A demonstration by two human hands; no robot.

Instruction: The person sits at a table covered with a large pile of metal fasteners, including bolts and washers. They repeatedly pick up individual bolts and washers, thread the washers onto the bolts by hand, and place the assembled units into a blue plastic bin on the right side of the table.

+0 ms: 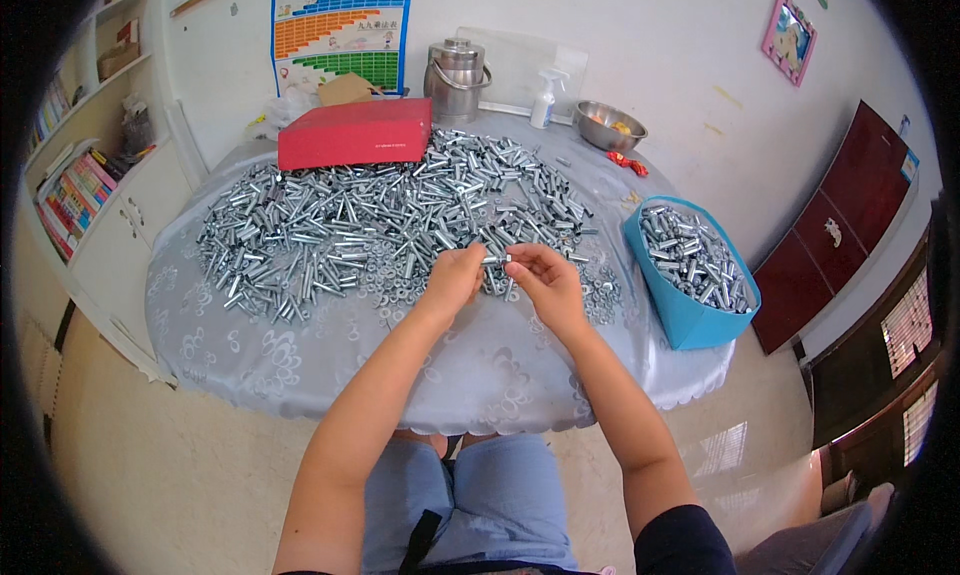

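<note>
Hundreds of parts: a wide heap of silvery metal sleeves covers the far half of the tabletop, which wears a pale blue flowered cloth.
Red box: a flat red box lies at the back left edge of the heap, touching it.
Washers: a loose scatter of small rings lies on the near side of the heap, just beyond the hands.
Left hand: the left hand is closed, its grip pinching one end of a short metal sleeve held just above the cloth at the heap's near edge.
Right hand: the right hand meets it, fingertips closed on the other end of the same piece; whether a ring sits between them is too small to tell.
Step in hand: by my judgement, one piece is being put together or checked between both hands, midway through a very long batch.
Next move: it seems to call for a fine two-handed fit, then a short reach rightward.
Blue bin: a blue fabric bin stands at the tabletop's right edge, partly filled with similar metal pieces, near the right hand yet apart from it.
Back of tabletop: a steel pot, a spray bottle and a steel bowl stand against the wall.
</note>
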